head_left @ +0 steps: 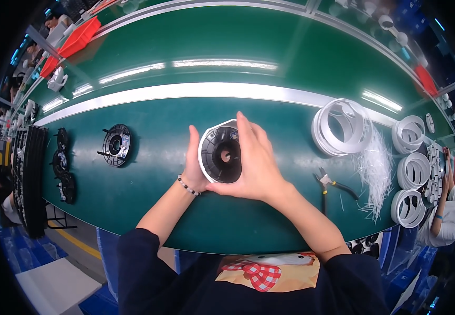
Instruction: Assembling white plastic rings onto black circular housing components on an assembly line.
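Between my hands, over the middle of the bench, is a round black plastic part (218, 163) with ribs and a hole at its centre. A white ring (218, 126) surrounds it. My left hand (194, 167) supports the ring's left side, thumb pointing up and the other fingers hidden behind it. On the opposite side my right hand (259, 165) wraps the ring, with its fingers over the upper right edge and its thumb along the bottom. To the left lies a similar black round part (116, 145) with a small circuit board and protruding tabs.
Right of my hands lie side cutters (324, 181) and a heap of thin white plastic strips (375, 173). White rings (328, 126) stand behind them, with more at the far right. Several black parts (62, 163) line the left edge near a black stack (29, 178). A person works at right.
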Demonstrator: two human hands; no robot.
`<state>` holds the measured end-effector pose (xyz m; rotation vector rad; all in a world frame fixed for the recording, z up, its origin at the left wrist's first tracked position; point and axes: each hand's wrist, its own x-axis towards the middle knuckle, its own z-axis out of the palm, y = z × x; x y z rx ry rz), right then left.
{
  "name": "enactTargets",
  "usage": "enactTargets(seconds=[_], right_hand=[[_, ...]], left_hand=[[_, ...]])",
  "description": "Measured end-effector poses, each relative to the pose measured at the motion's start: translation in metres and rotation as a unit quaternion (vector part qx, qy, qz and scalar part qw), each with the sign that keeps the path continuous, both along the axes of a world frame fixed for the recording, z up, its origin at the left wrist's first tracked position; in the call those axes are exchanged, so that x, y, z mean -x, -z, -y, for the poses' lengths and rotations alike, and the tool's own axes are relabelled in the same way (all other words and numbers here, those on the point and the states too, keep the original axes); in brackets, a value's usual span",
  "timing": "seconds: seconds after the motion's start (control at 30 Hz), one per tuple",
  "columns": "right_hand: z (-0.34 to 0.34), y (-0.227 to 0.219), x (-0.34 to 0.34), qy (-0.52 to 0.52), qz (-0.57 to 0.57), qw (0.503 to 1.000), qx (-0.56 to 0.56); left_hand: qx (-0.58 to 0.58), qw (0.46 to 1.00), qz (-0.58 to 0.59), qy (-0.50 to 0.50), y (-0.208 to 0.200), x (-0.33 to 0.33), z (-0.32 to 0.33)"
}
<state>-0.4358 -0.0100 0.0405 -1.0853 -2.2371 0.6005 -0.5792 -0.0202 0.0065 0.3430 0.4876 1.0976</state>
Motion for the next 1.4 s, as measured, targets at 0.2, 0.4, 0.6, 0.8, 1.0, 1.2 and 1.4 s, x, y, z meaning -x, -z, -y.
enactTargets(seconds=[0.2, 0.4, 0.6, 0.8, 1.0, 1.2, 1.4], right_hand=[[-0.007, 0.009, 0.0, -0.043, -0.025, 0.998, -0.036], [-0.021, 0.013, -0.01, 0.034, -0.091, 0.995, -0.03], [-0.033, -0.025, -0.062, 0.121, -0.07, 0.964, -0.224], [-0.049, -0.056, -0.188, 0.334, 0.163, 0.893, -0.255], [-0.063, -0.041, -0.208, 0.309, 0.14, 0.906, -0.254], [-0.051, -0.089, -0.162, 0.289, -0.037, 0.929, -0.227], [-0.03, -0.008, -0.073, 0.006, 0.05, 0.997, -0.05]], left_hand=[[0.001, 0.999, 0.049, 0.003, -0.001, 0.002, -0.002], [-0.04, 0.999, 0.011, -0.026, -0.003, -0.016, -0.027], [-0.025, 0.992, -0.014, -0.124, 0.007, -0.013, -0.125], [-0.057, 0.969, -0.181, -0.156, 0.006, -0.042, -0.217], [-0.03, 0.93, -0.349, -0.113, 0.004, -0.039, -0.227], [-0.29, 0.536, -0.725, -0.321, -0.032, 0.056, -0.155], [-0.047, 0.331, -0.916, -0.221, -0.006, 0.241, -0.015]])
